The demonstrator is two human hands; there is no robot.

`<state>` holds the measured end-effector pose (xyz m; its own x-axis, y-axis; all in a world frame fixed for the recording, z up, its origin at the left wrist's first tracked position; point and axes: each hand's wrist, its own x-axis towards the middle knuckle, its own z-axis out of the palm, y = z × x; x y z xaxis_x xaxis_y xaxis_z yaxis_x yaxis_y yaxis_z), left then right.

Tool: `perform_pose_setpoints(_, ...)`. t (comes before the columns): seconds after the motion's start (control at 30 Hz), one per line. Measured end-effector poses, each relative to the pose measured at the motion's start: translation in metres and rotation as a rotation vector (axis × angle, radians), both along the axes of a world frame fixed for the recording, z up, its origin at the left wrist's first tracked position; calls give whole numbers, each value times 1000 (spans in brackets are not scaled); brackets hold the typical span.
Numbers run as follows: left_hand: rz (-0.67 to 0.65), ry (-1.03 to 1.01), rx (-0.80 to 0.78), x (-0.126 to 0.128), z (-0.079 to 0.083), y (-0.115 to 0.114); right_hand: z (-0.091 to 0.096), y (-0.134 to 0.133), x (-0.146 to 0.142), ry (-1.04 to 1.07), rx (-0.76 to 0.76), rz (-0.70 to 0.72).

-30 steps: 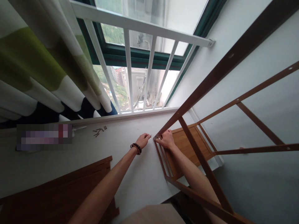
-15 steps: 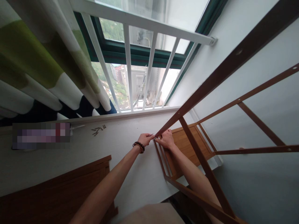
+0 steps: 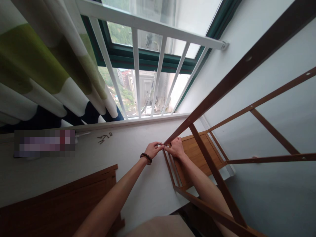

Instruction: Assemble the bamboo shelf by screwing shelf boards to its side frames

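Brown wooden bars form an upright frame (image 3: 217, 87), whose near corner meets the slatted end of a wooden panel (image 3: 197, 149). At that corner my left hand (image 3: 153, 149), with a dark beaded bracelet at the wrist, pinches a thin dark rod (image 3: 160, 143) that resembles a hex key. The rod's far end is hidden by the fingers and the wood. My right hand (image 3: 175, 147) is closed around the same corner from the other side, steadying fingers touching the bar. Its fingertips are partly hidden behind the wood.
Several small screws (image 3: 105, 137) lie on the white surface (image 3: 138, 184) to the left, beside a blurred-out package (image 3: 44, 144). Another wooden panel (image 3: 74, 197) lies at lower left. White railing (image 3: 148, 24) and a curtain (image 3: 49, 72) border the window. A wall stands right.
My left hand's fingers have shifted slightly around the thin rod at the corner. My right hand and the frame stay in place; the view moves slightly.
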<state>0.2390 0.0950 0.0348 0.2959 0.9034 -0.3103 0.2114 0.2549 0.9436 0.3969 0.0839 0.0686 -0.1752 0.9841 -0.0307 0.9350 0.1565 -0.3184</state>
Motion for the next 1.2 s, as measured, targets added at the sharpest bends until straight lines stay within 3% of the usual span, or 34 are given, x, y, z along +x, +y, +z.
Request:
perform_pose_setpoints(0.43, -5, 76, 6, 8, 1, 4, -4, 0, 1, 0, 49, -4)
perform_pose_setpoints(0.7, -69, -91, -265, -11, -3, -8, -6, -1, 1, -51, 62, -7)
perform_pose_setpoints(0.93, -43, -35, -32, -19, 2, -8, -7, -2, 1, -21, 66, 12)
perform_pose_setpoints(1.07, 18, 73, 132, -11, -5, -7, -8, -1, 3, -18, 49, 38)
perform_pose_setpoints(1.2, 83, 80, 180, -5, -13, -12, -7, -1, 3, -28, 50, 29)
